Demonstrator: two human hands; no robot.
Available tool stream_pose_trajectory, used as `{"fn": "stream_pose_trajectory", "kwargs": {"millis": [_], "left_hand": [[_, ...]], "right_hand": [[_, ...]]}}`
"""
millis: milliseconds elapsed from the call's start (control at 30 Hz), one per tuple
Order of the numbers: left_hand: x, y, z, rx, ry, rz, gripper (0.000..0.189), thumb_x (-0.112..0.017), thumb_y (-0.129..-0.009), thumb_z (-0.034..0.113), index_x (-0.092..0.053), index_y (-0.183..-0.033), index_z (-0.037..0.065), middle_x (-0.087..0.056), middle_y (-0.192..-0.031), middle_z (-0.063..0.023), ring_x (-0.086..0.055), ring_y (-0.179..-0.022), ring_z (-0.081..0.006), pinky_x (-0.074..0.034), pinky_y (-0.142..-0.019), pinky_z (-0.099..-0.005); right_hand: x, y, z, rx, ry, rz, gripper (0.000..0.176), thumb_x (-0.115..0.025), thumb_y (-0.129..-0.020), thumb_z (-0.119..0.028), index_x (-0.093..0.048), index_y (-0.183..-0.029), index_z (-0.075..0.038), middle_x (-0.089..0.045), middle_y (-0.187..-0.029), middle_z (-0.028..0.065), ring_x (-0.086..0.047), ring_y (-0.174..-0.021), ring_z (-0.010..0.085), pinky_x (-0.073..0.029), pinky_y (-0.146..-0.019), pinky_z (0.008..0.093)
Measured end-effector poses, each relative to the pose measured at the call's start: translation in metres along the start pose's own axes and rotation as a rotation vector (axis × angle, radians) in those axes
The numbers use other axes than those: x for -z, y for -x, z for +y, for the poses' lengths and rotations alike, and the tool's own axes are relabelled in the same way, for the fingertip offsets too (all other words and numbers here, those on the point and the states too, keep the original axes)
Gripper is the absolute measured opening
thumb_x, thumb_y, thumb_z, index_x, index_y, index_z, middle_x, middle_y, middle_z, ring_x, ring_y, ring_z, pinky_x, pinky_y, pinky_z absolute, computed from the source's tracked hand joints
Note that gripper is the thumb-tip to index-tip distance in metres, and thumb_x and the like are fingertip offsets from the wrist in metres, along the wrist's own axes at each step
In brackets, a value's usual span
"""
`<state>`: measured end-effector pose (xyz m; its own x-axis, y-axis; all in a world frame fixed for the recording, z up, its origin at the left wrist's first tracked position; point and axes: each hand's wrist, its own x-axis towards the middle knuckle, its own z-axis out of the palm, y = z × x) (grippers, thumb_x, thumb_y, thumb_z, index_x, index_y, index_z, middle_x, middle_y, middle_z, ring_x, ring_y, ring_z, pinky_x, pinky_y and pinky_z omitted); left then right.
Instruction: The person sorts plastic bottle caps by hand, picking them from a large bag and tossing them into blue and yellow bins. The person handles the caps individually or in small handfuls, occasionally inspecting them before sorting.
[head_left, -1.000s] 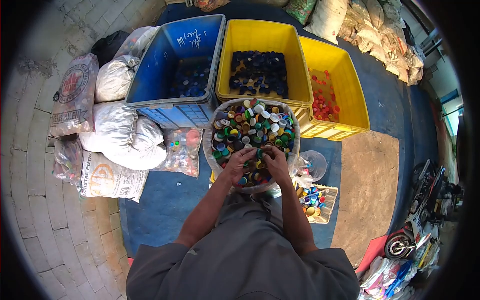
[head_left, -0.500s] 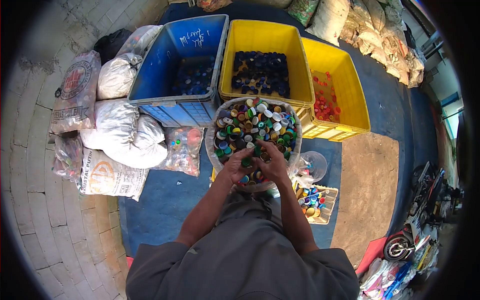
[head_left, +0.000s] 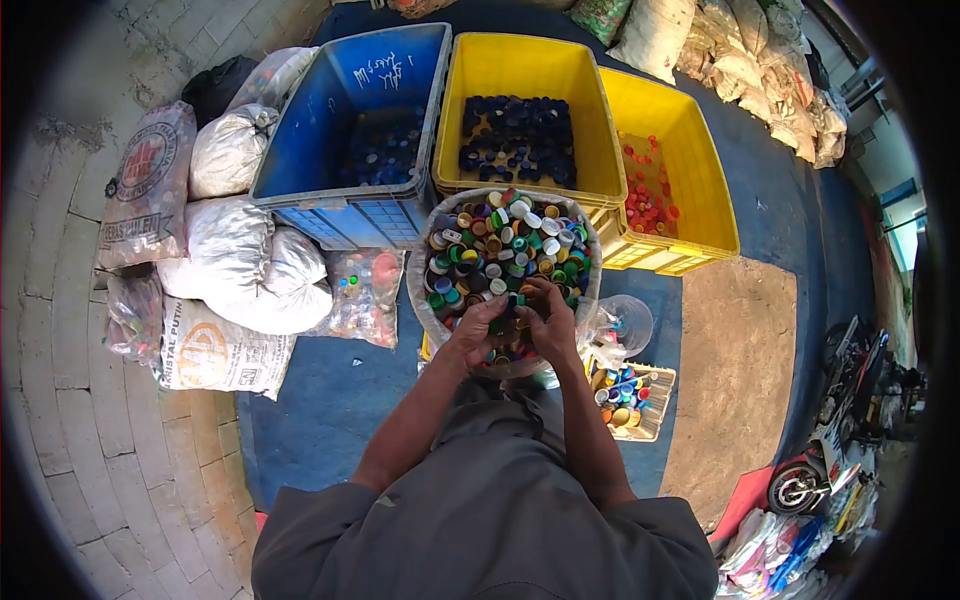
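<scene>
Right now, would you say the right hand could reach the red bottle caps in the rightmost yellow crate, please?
Probably not without leaning: the red bottle caps lie low in the rightmost yellow crate, whose near wall stands between them and the right hand.

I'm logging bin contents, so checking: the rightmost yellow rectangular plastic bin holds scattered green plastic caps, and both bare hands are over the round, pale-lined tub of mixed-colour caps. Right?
Not green: the head view shows scattered red plastic caps in the rightmost yellow rectangular plastic bin. The left hand and right hand are over the round, pale-lined tub.
</scene>
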<state>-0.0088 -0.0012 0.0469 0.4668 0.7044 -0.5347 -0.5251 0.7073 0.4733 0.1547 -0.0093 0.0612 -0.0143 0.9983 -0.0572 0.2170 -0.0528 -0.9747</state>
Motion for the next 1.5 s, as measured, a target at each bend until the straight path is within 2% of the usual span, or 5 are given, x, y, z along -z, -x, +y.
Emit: {"fn": "stream_pose_trajectory", "kwargs": {"millis": [500,1000,1200,1300,1500], "left_hand": [[-0.023,0.000,0.004,-0.143,-0.271,0.283,0.025,-0.070,-0.088,0.027,-0.063,-0.107,0.011,-0.061,-0.089,0.0046,-0.056,-0.075,-0.0085,-0.047,-0.061,-0.0269],[0.032,0.013,0.028,-0.216,0.236,0.460,0.020,-0.068,-0.087,0.027,-0.062,-0.098,0.011,-0.055,-0.075,0.0032,-0.050,-0.063,-0.0074,-0.041,-0.052,-0.0244],[0.044,0.014,0.042,-0.368,-0.148,0.512,0.022,-0.072,-0.083,0.014,-0.061,-0.101,0.009,-0.057,-0.081,0.0010,-0.054,-0.069,-0.0099,-0.047,-0.059,-0.0285],[0.063,-0.003,0.042,-0.737,-0.878,0.681,0.028,-0.071,-0.079,0.010,-0.061,-0.106,0.006,-0.063,-0.089,-0.0055,-0.061,-0.081,-0.0186,-0.051,-0.073,-0.0337],[0.064,-0.019,0.074,-0.824,-1.385,0.663,0.037,-0.068,-0.076,0.009,-0.058,-0.111,0.002,-0.062,-0.107,-0.0184,-0.060,-0.102,-0.0368,-0.049,-0.086,-0.0433]], "right_hand": [[0.007,-0.004,-0.009,-0.073,-0.387,0.168,0.035,-0.056,-0.090,-0.005,-0.051,-0.125,-0.001,-0.060,-0.114,0.0115,-0.059,-0.103,0.0171,-0.050,-0.086,0.0294],[0.010,-0.011,0.011,-0.294,-0.950,0.106,0.037,-0.046,-0.086,-0.011,-0.052,-0.121,-0.002,-0.060,-0.110,0.0093,-0.059,-0.100,0.0184,-0.049,-0.076,0.0295],[0.015,-0.012,0.027,-0.374,-1.125,0.040,0.033,-0.043,-0.090,-0.022,-0.055,-0.115,-0.004,-0.060,-0.099,0.0077,-0.056,-0.084,0.0168,-0.043,-0.064,0.0290],[0.019,-0.011,0.037,-0.385,-1.222,-0.022,0.034,-0.041,-0.092,-0.029,-0.058,-0.107,-0.004,-0.060,-0.092,0.0087,-0.052,-0.070,0.0169,-0.039,-0.056,0.0290],[0.010,-0.008,0.015,-0.390,-1.178,0.151,0.036,-0.043,-0.095,-0.035,-0.061,-0.101,-0.004,-0.060,-0.093,0.0082,-0.052,-0.070,0.0191,-0.040,-0.058,0.0319]]}}
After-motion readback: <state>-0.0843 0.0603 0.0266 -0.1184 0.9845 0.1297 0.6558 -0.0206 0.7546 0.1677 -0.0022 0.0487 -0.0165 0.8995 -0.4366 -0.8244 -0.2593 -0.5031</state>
